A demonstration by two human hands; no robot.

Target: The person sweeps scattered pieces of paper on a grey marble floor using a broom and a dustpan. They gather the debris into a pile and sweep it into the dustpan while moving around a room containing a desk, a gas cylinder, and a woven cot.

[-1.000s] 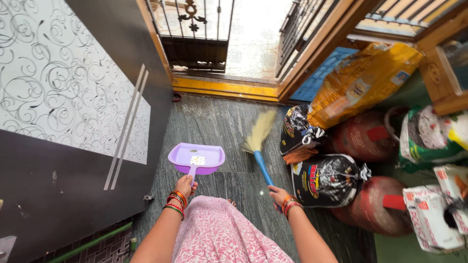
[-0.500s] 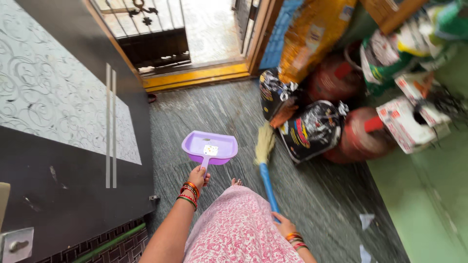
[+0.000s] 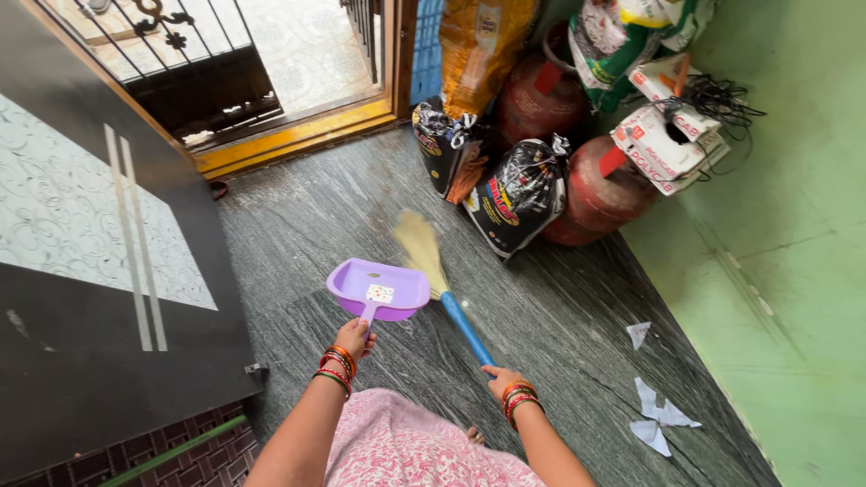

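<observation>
Currently, left hand grips the purple plastic dustpan; right hand clasps the blue-handled straw broom, its axis slanting far-left, bristles touching the pan's right edge.

home entryway: grilled gate, gas cylinders.

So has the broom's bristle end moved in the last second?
Yes. The broom swung left, away from the black bags and up against the purple dustpan, judged against those bags.
</observation>
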